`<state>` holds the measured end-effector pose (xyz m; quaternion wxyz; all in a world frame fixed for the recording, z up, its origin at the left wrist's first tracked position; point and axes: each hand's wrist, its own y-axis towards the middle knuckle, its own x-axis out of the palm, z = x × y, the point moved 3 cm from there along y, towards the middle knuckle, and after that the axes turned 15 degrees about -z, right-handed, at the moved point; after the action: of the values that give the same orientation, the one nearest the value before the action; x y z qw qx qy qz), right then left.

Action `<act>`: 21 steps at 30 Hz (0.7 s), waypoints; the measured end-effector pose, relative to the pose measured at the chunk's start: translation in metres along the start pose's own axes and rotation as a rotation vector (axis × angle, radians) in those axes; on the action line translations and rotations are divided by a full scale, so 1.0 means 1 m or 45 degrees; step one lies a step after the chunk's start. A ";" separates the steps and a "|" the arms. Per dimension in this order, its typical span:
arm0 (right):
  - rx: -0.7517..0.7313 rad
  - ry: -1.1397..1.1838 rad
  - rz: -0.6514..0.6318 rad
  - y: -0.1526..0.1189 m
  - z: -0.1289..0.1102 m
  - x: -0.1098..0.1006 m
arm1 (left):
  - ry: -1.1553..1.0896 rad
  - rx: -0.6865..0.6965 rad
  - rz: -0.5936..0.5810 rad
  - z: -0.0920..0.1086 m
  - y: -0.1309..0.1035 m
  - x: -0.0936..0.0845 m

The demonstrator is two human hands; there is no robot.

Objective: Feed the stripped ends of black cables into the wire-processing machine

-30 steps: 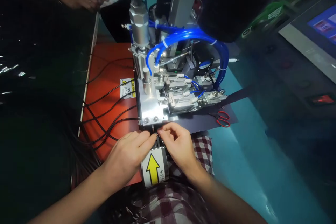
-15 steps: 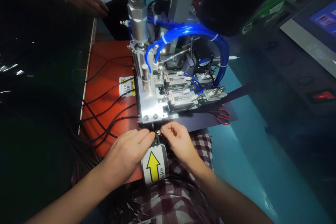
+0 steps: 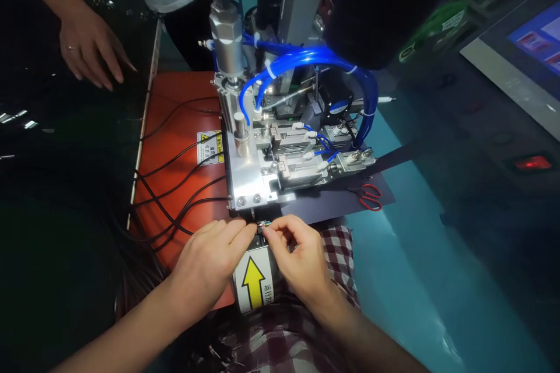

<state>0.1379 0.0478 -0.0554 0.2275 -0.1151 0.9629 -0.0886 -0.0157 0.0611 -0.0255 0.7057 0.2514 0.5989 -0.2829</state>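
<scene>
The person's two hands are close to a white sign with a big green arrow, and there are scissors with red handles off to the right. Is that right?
Not quite: the arrow on the white sign is yellow, not green, as the head view shows. The rest is right.

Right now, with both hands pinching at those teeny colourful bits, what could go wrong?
The tiny coloured strands, probably wires, sit at the fingertips of the left hand and right hand. They look thin, so they might slip or bend. The fingers work close to the metal plate, so one could bump its edge. The black cables cross each other beside the left hand and could perhaps get snagged.
</scene>
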 end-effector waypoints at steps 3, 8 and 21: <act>-0.073 -0.158 0.013 0.003 -0.007 -0.003 | -0.046 -0.005 -0.033 -0.001 -0.002 0.001; 0.007 0.196 -0.178 0.016 0.005 -0.003 | -0.078 0.032 -0.047 -0.004 -0.004 0.002; -0.103 0.225 -0.314 0.020 0.011 -0.008 | -0.076 0.009 -0.036 -0.005 -0.006 0.004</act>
<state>0.1458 0.0677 -0.0665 0.1246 -0.2331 0.9605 -0.0869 -0.0228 0.0593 -0.0304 0.7184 0.2368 0.5801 -0.3022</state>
